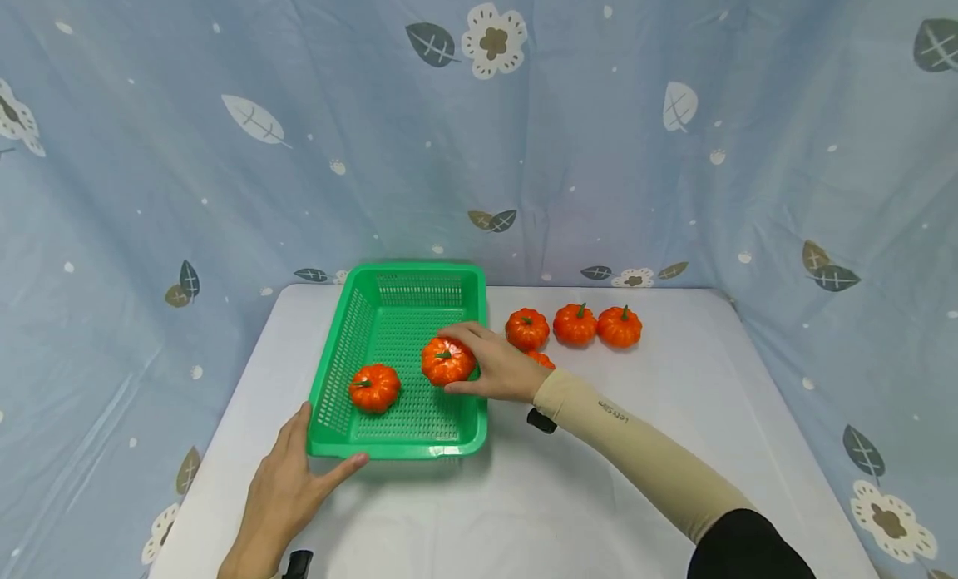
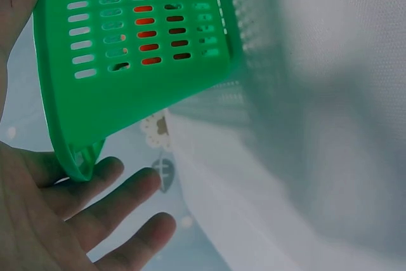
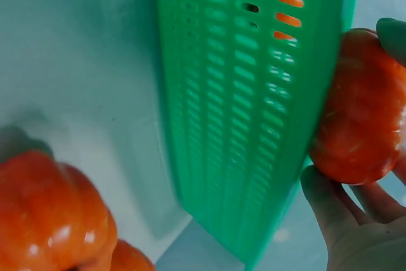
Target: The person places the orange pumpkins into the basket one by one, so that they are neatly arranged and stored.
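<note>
1. The right hand is curling its fingers around a pumpkin, holding it just inside the green basket, against the right wall.
2. The left hand is lying open-fingered, thumb touching the basket's near-left corner on the surface.
3. A second pumpkin is lying leftward, nearer the left hand.

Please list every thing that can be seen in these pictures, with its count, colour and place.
basket: one, green, on the table, left of centre.
pumpkins: six, orange; one lies in the basket, one is held over it, three in a row on the table right of the basket, one partly hidden behind the right hand.
table: one, white.
curtain: one, blue with leaves and flowers, behind the table.
left hand: rests against the basket's near corner, fingers straight.
right hand: its fingers grip a pumpkin.
</note>
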`<state>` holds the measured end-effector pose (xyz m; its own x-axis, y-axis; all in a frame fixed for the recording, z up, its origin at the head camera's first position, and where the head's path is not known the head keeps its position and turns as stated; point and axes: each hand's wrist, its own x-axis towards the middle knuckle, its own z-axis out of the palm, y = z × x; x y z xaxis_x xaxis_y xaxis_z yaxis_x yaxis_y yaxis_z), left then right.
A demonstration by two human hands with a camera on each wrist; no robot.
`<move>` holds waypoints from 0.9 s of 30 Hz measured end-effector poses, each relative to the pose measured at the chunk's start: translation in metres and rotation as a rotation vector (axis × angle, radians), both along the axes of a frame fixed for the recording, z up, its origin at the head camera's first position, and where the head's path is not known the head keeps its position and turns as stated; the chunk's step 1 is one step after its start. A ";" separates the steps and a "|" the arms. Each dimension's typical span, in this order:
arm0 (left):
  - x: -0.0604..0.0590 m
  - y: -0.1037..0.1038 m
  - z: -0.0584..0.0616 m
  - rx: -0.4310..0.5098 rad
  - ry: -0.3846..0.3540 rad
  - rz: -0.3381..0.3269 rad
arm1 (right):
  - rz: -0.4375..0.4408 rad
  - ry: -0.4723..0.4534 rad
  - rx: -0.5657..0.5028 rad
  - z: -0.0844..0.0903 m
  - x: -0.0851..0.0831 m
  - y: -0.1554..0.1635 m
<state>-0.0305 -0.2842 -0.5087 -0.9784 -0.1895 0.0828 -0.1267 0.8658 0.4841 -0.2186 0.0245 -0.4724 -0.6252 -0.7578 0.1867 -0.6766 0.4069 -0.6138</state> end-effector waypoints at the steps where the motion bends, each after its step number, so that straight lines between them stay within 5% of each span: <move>1: 0.000 0.000 0.000 -0.001 -0.001 0.001 | 0.004 -0.003 0.003 -0.002 0.000 -0.003; 16: 0.000 0.001 0.001 -0.014 -0.031 0.016 | 0.076 -0.042 0.090 -0.019 0.000 -0.036; 27: -0.001 0.002 0.001 -0.006 -0.038 0.011 | 0.111 0.014 0.213 -0.025 0.003 -0.049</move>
